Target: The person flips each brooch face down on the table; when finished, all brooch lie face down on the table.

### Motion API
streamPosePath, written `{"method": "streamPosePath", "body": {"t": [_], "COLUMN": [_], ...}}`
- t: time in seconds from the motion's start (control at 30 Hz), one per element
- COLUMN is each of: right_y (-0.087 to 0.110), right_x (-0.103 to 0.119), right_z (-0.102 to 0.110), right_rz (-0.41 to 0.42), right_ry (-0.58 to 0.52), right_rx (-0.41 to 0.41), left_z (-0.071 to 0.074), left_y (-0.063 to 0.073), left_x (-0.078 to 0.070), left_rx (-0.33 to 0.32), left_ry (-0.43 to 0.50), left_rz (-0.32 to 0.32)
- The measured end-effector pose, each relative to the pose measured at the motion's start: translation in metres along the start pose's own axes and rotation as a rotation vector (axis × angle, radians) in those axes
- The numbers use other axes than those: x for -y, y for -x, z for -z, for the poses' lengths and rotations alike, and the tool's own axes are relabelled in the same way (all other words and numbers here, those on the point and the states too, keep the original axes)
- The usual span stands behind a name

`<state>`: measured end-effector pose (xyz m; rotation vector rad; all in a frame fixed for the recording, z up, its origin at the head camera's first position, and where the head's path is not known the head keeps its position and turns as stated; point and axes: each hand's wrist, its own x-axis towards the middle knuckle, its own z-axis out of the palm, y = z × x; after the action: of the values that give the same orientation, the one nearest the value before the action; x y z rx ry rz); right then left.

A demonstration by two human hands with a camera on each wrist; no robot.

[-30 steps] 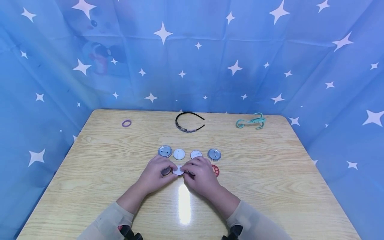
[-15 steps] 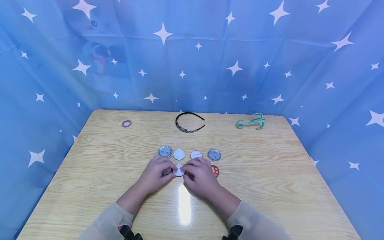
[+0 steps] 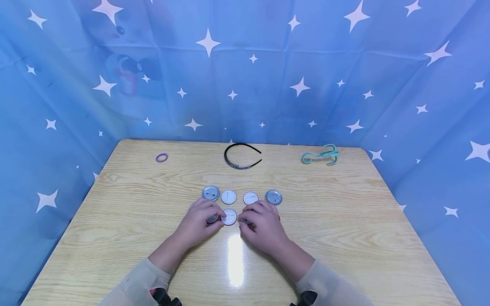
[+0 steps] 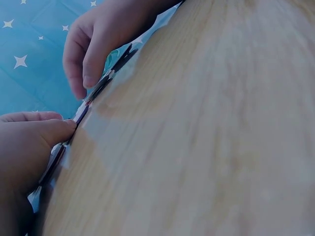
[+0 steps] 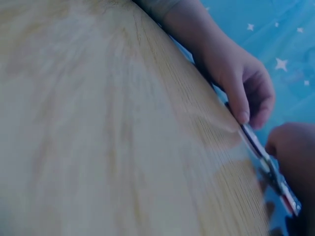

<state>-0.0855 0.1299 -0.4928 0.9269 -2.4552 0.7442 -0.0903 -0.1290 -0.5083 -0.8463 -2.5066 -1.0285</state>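
In the head view a white-backed pin badge [image 3: 229, 217] lies pin side up on the table. My left hand [image 3: 200, 220] pinches its left edge between thumb and index finger. A darker badge [image 3: 212, 218] shows partly beneath that hand. My right hand [image 3: 264, 225] hovers just right of the white badge, fingers loosely bent and apart from it, over another mostly hidden badge [image 3: 248, 221]. A sliver of a red badge [image 3: 279, 218] peeks out past the right hand. From the left wrist view, the right hand [image 4: 101, 46] hangs above the badge row with nothing between its fingers.
Behind the hands runs a row of badges, pins up: a silver one [image 3: 210, 193], two white ones [image 3: 228, 197] and another silver one [image 3: 273, 197]. Farther back lie a purple hair tie [image 3: 161, 157], a black toothed headband [image 3: 237, 166] and a teal hair clip [image 3: 320, 156].
The white badge, held by both hands a second ago, now lies flatter with its back showing more fully. My right hand has let go and shifted right, covering most of the red badge.
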Motion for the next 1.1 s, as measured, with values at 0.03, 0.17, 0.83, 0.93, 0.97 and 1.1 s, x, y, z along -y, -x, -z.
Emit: {"method": "streamPosePath", "body": {"t": [0.03, 0.17, 0.83, 0.93, 0.97, 1.1], "right_y": [0.002, 0.007, 0.024, 0.024, 0.024, 0.024], "right_x": [-0.001, -0.007, -0.023, -0.023, -0.022, -0.022], "right_z": [0.002, 0.010, 0.029, 0.029, 0.029, 0.027], "right_rz": [-0.001, -0.024, -0.248, -0.290, -0.296, -0.291], "right_ry": [-0.005, -0.017, -0.108, -0.135, -0.138, -0.120], "right_rx": [-0.008, -0.019, 0.034, 0.061, 0.068, 0.086], "left_z": [0.000, -0.003, -0.034, -0.038, -0.039, -0.042], "left_y": [0.000, -0.002, -0.014, -0.016, -0.017, -0.020], "left_x": [0.000, -0.004, -0.037, -0.039, -0.040, -0.043], "left_rx": [-0.009, -0.039, 0.023, 0.029, 0.028, 0.058], "left_ry": [0.002, -0.006, -0.150, -0.144, -0.143, -0.167], "left_rz": [-0.010, -0.054, -0.136, -0.114, -0.105, -0.027]}}
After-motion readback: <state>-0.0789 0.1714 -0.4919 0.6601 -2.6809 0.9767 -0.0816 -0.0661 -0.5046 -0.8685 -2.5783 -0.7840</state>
